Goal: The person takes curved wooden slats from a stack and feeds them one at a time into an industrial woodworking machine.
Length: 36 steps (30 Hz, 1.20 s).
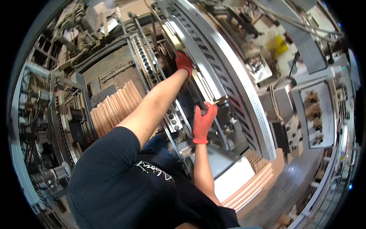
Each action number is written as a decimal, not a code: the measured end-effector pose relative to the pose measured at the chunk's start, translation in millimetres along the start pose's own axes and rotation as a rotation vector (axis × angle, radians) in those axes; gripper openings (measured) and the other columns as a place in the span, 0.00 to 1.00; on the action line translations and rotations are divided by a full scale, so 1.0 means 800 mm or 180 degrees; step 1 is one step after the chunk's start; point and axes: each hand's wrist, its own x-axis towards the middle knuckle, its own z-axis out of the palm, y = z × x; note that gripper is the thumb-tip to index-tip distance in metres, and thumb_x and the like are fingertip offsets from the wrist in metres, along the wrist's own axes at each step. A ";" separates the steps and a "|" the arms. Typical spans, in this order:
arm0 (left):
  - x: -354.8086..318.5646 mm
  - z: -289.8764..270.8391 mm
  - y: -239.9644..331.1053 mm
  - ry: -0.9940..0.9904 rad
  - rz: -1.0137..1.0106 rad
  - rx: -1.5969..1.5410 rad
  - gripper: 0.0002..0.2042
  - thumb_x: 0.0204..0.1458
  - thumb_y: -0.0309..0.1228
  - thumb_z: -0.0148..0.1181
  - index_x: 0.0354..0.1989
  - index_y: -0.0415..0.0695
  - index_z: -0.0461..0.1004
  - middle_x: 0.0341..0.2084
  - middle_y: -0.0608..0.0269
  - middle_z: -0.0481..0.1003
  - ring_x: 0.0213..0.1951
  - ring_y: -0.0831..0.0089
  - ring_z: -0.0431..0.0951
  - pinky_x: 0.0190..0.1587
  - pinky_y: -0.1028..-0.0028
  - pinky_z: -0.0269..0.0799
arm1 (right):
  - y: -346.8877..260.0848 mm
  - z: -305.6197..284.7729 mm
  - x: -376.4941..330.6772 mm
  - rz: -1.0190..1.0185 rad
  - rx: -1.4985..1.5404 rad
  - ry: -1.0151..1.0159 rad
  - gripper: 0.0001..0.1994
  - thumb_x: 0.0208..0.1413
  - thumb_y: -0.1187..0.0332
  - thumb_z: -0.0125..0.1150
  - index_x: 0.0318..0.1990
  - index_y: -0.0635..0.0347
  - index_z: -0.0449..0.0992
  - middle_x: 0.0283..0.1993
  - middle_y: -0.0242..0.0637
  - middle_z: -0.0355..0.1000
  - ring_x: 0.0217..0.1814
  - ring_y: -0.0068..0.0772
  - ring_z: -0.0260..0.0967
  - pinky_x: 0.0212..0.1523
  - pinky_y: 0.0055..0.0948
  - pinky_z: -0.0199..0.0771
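Observation:
My left hand (184,64), in a red glove with a dark palm side, reaches far into the machine beside a long shiny metal bar (198,57). Its fingers are hidden, so I cannot tell whether they grip anything. Closer to me, my right hand (204,123) wears a matching red glove. Thumb and fingers stand apart near the bar's near end, with nothing visible held between them. Whether the fingertips touch the bar is unclear. Below this hand runs a dark narrow rail (221,133).
Wooden strips (116,105) stand in a row at the left, and more wooden pieces (253,183) are stacked at the lower right. A curved metal guard (249,91) arches along the right. Beyond it is a control box (316,114). A perforated rail (143,57) lies left of my forearm.

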 end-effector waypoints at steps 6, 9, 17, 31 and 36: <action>0.023 -0.028 0.021 0.0253 0.0162 0.0637 0.35 0.64 0.57 0.32 0.55 0.37 0.76 0.44 0.51 0.81 0.49 0.46 0.78 0.52 0.59 0.72 | -0.012 0.026 -0.020 -0.0076 0.0133 0.0234 0.11 0.51 0.72 0.66 0.41 0.63 0.74 0.60 0.53 0.67 0.77 0.60 0.46 0.71 0.48 0.52; -0.071 -0.024 0.053 0.0024 0.0242 -0.0069 0.40 0.61 0.63 0.34 0.55 0.32 0.71 0.54 0.33 0.72 0.58 0.39 0.70 0.60 0.55 0.64 | -0.001 0.013 -0.012 0.0186 0.0451 0.0342 0.09 0.51 0.73 0.67 0.39 0.62 0.75 0.65 0.57 0.64 0.77 0.57 0.47 0.70 0.43 0.54; -0.041 -0.029 0.059 0.0041 0.0155 0.0118 0.40 0.59 0.63 0.40 0.61 0.33 0.66 0.58 0.33 0.69 0.62 0.41 0.68 0.63 0.55 0.62 | -0.013 -0.026 -0.035 -0.0165 0.0286 -0.0042 0.19 0.54 0.72 0.64 0.53 0.64 0.70 0.66 0.56 0.63 0.73 0.54 0.55 0.68 0.42 0.60; -0.040 -0.019 0.059 0.0055 0.0285 0.0318 0.43 0.60 0.64 0.36 0.59 0.28 0.69 0.58 0.35 0.69 0.62 0.42 0.68 0.63 0.56 0.62 | 0.013 -0.048 0.012 -0.0184 0.0472 0.0444 0.15 0.54 0.73 0.61 0.48 0.63 0.69 0.57 0.47 0.66 0.70 0.49 0.58 0.67 0.39 0.58; -0.072 -0.027 0.067 0.0007 0.0242 0.0468 0.42 0.61 0.64 0.36 0.59 0.29 0.69 0.58 0.35 0.70 0.61 0.42 0.68 0.62 0.56 0.63 | 0.017 -0.030 0.048 0.0250 0.0756 0.0512 0.11 0.48 0.76 0.59 0.41 0.63 0.70 0.45 0.41 0.69 0.50 0.41 0.67 0.55 0.35 0.66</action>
